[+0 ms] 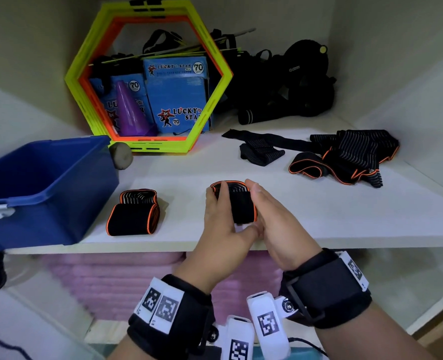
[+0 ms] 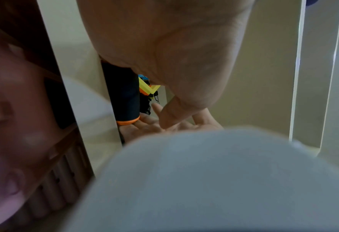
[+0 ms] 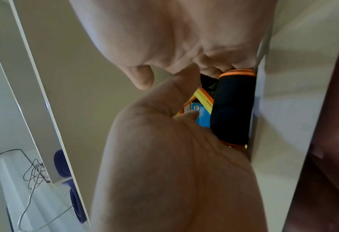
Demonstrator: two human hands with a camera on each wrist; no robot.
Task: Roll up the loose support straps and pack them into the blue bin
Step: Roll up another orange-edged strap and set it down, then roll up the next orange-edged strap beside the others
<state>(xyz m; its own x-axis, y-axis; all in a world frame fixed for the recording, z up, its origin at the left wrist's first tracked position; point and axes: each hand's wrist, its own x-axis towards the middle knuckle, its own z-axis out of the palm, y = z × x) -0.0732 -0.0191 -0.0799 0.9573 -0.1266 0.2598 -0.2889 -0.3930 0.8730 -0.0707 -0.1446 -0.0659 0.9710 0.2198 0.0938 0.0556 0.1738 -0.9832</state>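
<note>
The left hand [image 1: 220, 216] and right hand [image 1: 269, 219] clasped a rolled strap [image 1: 237, 201]. A second roll [image 1: 134, 214] lay to their left, loose straps [image 1: 345, 157] beyond the right.

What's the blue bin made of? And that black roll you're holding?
The blue bin looks like hard plastic: smooth, slightly shiny, with a moulded rim. The rolled strap seems to be stretchy woven fabric: matte black with orange edging, and soft layers coil at its end.

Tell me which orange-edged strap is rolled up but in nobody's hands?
The free roll lying alone on the shelf beside the blue bin. The left hand and right hand hold the other roll; the loose straps lie unrolled at right.
</note>
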